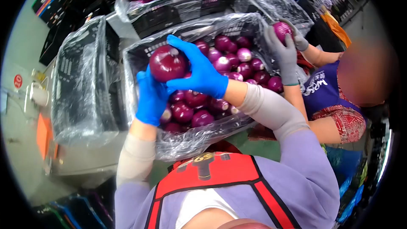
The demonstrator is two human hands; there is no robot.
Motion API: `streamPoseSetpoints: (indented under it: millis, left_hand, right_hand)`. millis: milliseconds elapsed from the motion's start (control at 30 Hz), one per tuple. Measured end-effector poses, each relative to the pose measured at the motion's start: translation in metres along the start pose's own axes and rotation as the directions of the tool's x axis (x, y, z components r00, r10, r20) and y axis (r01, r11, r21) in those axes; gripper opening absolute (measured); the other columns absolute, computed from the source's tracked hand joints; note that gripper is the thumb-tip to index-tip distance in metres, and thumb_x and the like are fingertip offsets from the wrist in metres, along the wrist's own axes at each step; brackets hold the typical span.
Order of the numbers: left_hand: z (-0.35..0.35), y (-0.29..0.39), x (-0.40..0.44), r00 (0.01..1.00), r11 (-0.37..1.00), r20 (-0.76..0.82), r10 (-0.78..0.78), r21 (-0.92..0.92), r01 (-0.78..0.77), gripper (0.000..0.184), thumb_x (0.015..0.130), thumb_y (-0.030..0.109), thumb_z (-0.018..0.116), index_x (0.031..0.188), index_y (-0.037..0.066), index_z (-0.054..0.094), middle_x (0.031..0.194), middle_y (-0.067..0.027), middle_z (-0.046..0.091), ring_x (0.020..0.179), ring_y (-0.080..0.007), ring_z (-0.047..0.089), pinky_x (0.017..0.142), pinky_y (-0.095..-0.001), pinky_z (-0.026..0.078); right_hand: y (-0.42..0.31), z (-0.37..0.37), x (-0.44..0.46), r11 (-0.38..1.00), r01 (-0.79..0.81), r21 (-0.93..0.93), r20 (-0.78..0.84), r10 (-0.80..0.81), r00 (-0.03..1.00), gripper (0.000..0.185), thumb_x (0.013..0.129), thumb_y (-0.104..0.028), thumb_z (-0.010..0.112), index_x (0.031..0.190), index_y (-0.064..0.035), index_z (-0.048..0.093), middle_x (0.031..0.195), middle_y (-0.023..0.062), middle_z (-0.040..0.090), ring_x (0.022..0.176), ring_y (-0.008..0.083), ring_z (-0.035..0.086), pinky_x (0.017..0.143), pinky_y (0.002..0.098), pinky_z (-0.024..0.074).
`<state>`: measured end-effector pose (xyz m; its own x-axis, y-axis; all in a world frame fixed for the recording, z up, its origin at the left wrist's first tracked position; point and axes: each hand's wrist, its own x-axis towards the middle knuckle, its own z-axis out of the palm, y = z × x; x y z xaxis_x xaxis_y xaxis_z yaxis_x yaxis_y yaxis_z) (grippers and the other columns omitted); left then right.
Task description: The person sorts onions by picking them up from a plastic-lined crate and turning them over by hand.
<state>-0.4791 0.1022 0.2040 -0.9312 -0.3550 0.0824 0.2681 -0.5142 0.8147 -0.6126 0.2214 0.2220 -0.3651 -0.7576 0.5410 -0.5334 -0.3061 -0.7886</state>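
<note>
Large red onion (167, 63) grasped between gloved fingers of left hand (153, 97) and right hand (200, 73); dozens more onions (202, 118) left in plastic-lined crate (256, 30) beneath fingers, work apparently far from finished.

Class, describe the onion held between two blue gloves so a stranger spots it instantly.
In the middle stands a black crate lined with clear plastic. Above the onions piled inside, the blue-gloved left hand and right hand hold one onion. It looks bigger than the rest.
</note>
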Motion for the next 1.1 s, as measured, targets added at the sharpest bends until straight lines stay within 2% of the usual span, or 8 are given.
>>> streamPoseSetpoints:
  millis: [233, 300, 333, 400, 567, 633, 767, 1100]
  left_hand:
    - [-0.003, -0.002, 0.001, 0.991, 0.991, -0.130, -0.027, 0.127, 0.043, 0.082, 0.089, 0.070, 0.039, 0.152, 0.023, 0.017, 0.147, -0.0108, 0.036, 0.119, -0.0266, 0.051, 0.091, -0.0357, 0.047]
    - [-0.006, -0.003, 0.002, 0.985, 0.989, -0.173, -0.008, 0.144, 0.034, 0.079, 0.091, 0.067, 0.039, 0.152, 0.023, 0.017, 0.146, -0.0105, 0.037, 0.118, -0.0257, 0.052, 0.090, -0.0344, 0.047]
    - [-0.007, -0.002, 0.003, 0.979, 0.987, -0.202, -0.004, 0.154, 0.036, 0.077, 0.092, 0.064, 0.040, 0.152, 0.023, 0.018, 0.145, -0.0103, 0.039, 0.117, -0.0248, 0.053, 0.088, -0.0334, 0.047]
    - [-0.010, -0.001, 0.003, 0.967, 0.985, -0.253, 0.002, 0.168, 0.042, 0.075, 0.093, 0.062, 0.041, 0.152, 0.023, 0.018, 0.145, -0.0101, 0.040, 0.116, -0.0238, 0.054, 0.087, -0.0324, 0.047]
    - [-0.012, -0.004, 0.007, 0.962, 0.985, -0.274, -0.016, 0.159, 0.062, 0.074, 0.093, 0.058, 0.045, 0.152, 0.021, 0.019, 0.142, -0.0098, 0.043, 0.109, -0.0217, 0.057, 0.084, -0.0301, 0.048]
    - [-0.008, -0.001, 0.009, 0.954, 0.980, -0.296, -0.056, 0.165, 0.109, 0.070, 0.095, 0.054, 0.043, 0.152, 0.023, 0.017, 0.143, -0.0107, 0.041, 0.108, -0.0208, 0.057, 0.086, -0.0313, 0.046]
    - [-0.005, 0.000, 0.011, 0.936, 0.961, -0.337, -0.100, 0.209, 0.178, 0.066, 0.097, 0.049, 0.041, 0.153, 0.025, 0.015, 0.143, -0.0116, 0.040, 0.104, -0.0187, 0.056, 0.086, -0.0313, 0.045]
    - [-0.010, -0.009, 0.010, 0.880, 0.906, -0.466, -0.095, 0.325, 0.270, 0.079, 0.091, 0.057, 0.051, 0.153, 0.021, 0.018, 0.141, -0.0156, 0.042, 0.103, -0.0199, 0.058, 0.083, -0.0273, 0.048]
  right_hand:
    - [0.016, -0.139, 0.096, 0.835, -0.065, 0.546, -0.271, 0.250, 0.930, 0.043, 0.084, -0.016, 0.070, 0.124, -0.0147, 0.056, 0.115, 0.0058, 0.063, 0.101, 0.0173, 0.062, 0.083, 0.0334, 0.0530]
    - [0.041, -0.223, 0.107, 0.541, -0.048, -0.840, -0.272, -0.342, 0.899, 0.078, 0.081, -0.017, 0.072, 0.147, -0.0170, 0.030, 0.114, 0.0158, 0.062, 0.099, 0.0344, 0.063, 0.086, 0.0463, 0.0510]
    - [0.066, -0.272, 0.111, 0.381, 0.166, -0.909, -0.072, -0.539, 0.839, 0.058, 0.073, -0.013, 0.076, 0.126, -0.0080, 0.053, 0.108, 0.0164, 0.062, 0.099, 0.0294, 0.062, 0.086, 0.0386, 0.0495]
    - [0.110, -0.347, 0.125, 0.886, -0.109, 0.452, -0.653, 0.411, 0.637, 0.045, 0.077, -0.032, 0.078, 0.116, -0.0187, 0.061, 0.108, 0.0021, 0.063, 0.096, 0.0177, 0.059, 0.076, 0.0307, 0.0535]
    - [0.128, -0.384, 0.062, 0.795, -0.023, 0.606, -0.675, 0.529, 0.514, 0.062, 0.073, -0.033, 0.080, 0.125, -0.0134, 0.052, 0.122, 0.0063, 0.054, 0.109, 0.0225, 0.052, 0.083, 0.0367, 0.0476]
    - [0.132, -0.357, 0.009, 0.204, 0.219, 0.954, -0.298, 0.695, 0.654, 0.063, 0.076, -0.031, 0.079, 0.127, -0.0106, 0.049, 0.124, 0.0079, 0.051, 0.111, 0.0226, 0.050, 0.087, 0.0354, 0.0449]
    - [0.104, -0.274, -0.091, -0.734, 0.249, 0.632, 0.220, 0.479, 0.850, 0.066, 0.080, -0.029, 0.075, 0.132, -0.0048, 0.043, 0.126, 0.0111, 0.047, 0.114, 0.0229, 0.046, 0.095, 0.0328, 0.0396]
    - [0.050, -0.245, -0.086, -0.597, 0.498, 0.629, 0.219, 0.750, 0.624, 0.038, 0.096, -0.026, 0.055, 0.126, -0.0020, 0.052, 0.122, 0.0122, 0.055, 0.123, 0.0181, 0.043, 0.108, 0.0305, 0.0302]
